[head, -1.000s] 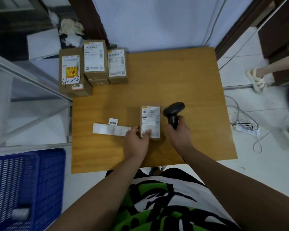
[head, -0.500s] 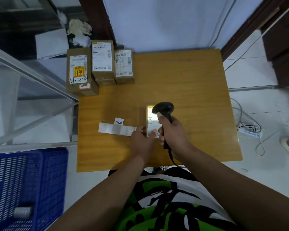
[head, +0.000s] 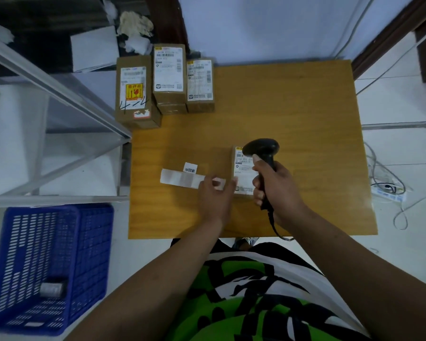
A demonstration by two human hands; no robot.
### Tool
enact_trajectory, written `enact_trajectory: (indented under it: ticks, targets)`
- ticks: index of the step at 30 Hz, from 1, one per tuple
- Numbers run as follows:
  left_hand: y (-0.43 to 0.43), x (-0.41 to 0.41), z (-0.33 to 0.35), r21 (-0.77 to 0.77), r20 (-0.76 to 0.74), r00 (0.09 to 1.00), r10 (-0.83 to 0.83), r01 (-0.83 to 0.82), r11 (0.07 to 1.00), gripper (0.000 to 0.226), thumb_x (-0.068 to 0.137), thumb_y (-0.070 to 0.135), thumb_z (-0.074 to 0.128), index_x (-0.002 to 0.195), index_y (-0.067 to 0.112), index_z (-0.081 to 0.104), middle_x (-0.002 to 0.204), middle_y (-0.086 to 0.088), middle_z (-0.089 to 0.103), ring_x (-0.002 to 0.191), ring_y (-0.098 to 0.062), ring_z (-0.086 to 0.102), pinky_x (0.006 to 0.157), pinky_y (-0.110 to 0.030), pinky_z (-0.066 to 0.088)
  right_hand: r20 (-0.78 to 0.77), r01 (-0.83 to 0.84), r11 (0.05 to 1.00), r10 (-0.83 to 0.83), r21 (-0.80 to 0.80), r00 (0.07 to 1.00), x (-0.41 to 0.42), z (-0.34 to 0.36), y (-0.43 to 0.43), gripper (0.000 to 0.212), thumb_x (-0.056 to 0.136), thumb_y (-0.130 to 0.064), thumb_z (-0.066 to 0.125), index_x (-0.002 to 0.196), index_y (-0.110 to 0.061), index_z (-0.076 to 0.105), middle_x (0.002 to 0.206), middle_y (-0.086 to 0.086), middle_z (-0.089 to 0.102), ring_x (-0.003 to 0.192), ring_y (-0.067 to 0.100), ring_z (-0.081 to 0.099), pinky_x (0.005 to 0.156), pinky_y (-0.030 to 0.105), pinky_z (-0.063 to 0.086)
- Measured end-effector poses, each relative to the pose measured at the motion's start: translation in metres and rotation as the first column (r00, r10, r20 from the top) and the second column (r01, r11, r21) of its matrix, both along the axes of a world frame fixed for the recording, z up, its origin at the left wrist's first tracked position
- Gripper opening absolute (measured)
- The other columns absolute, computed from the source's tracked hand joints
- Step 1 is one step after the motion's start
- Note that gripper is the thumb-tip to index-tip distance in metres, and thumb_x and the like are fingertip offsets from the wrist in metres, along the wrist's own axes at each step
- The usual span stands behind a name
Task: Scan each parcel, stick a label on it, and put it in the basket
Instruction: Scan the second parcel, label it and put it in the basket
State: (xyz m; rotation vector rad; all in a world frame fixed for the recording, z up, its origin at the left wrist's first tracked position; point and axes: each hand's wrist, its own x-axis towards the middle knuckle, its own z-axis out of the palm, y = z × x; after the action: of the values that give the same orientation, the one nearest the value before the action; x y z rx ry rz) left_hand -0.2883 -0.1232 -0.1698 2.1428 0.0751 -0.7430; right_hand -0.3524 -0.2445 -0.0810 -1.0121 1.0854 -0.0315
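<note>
A small brown parcel (head: 242,172) with a white shipping label lies mid-table. My right hand (head: 278,188) grips a black barcode scanner (head: 262,150), whose head hovers over the parcel's far end. My left hand (head: 213,196) rests on the table at the parcel's near left corner, fingers touching its edge and lying over the end of a white label strip (head: 180,177). A loose small label (head: 190,167) lies beside the strip. Three more brown parcels (head: 169,77) stand at the table's far left corner. The blue basket (head: 89,244) sits on the floor at the lower left.
The wooden table (head: 293,107) has bare surface on its right half. A glass and metal frame (head: 59,94) stands to the left. A small grey item (head: 51,289) lies inside the basket. Cables and a power strip (head: 389,191) lie on the floor at right.
My right hand lifted the scanner from beside the parcel and brought its head over the parcel. My left hand stayed at the parcel's near left corner.
</note>
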Motion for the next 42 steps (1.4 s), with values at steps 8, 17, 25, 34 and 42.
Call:
enact_trajectory:
  ticks: [8,17,25,34,42]
  targets:
    - [0.037,0.080,-0.021,0.360,0.295,0.954,-0.059,-0.054,0.931,0.054,0.092,0.048,0.072,0.133,0.014,0.061,0.134,-0.008,0.057,0.122,-0.032,0.059,0.089,-0.043,0.052,-0.373,-0.444,0.745,0.278,-0.498,0.885,-0.018,-0.052,-0.036,0.032,0.096,-0.027,0.064,0.117,-0.021,0.041,0.104,0.006,0.059,0.087,0.026,0.062,0.063,0.033,0.042]
    - [0.033,0.088,-0.038,0.416,0.255,0.957,-0.138,0.020,0.909,0.033,0.094,0.037,0.073,0.116,0.014,0.065,0.131,-0.010,0.053,0.112,-0.035,0.062,0.072,-0.038,0.044,-0.628,-0.654,0.512,0.255,-0.557,0.735,-0.039,-0.101,-0.073,0.050,0.091,-0.031,0.072,0.129,-0.009,0.047,0.128,0.014,0.056,0.114,0.036,0.057,0.091,0.047,0.051]
    - [0.035,0.086,-0.037,0.232,0.295,0.955,-0.020,-0.052,0.971,0.011,0.100,0.020,0.066,0.108,0.012,0.066,0.109,-0.004,0.072,0.103,-0.027,0.068,0.078,-0.029,0.043,-0.645,-0.646,0.492,0.203,-0.583,0.737,-0.052,-0.105,-0.071,0.077,0.088,-0.038,0.075,0.149,-0.010,0.037,0.139,0.017,0.054,0.130,0.038,0.050,0.104,0.050,0.046]
    - [0.011,0.058,0.028,-0.117,0.479,0.823,-0.305,0.405,0.907,0.023,0.106,0.010,0.056,0.117,0.018,0.076,0.111,0.003,0.060,0.094,0.009,0.058,0.077,-0.008,0.045,-0.195,-0.290,0.527,0.230,-0.799,0.953,-0.040,-0.045,-0.051,0.037,0.094,-0.039,0.071,0.125,-0.020,0.065,0.127,0.002,0.052,0.116,0.014,0.054,0.091,0.020,0.044]
    - [-0.002,0.016,0.032,-0.156,0.279,0.793,-0.542,0.594,0.789,0.055,0.099,0.004,0.064,0.148,0.031,0.058,0.111,0.011,0.075,0.102,-0.001,0.067,0.079,-0.002,0.043,-0.090,-0.413,0.733,0.438,-0.541,0.895,-0.032,-0.050,-0.013,0.019,0.097,-0.032,0.070,0.113,-0.023,0.069,0.095,-0.007,0.074,0.085,0.007,0.072,0.082,0.034,0.062]
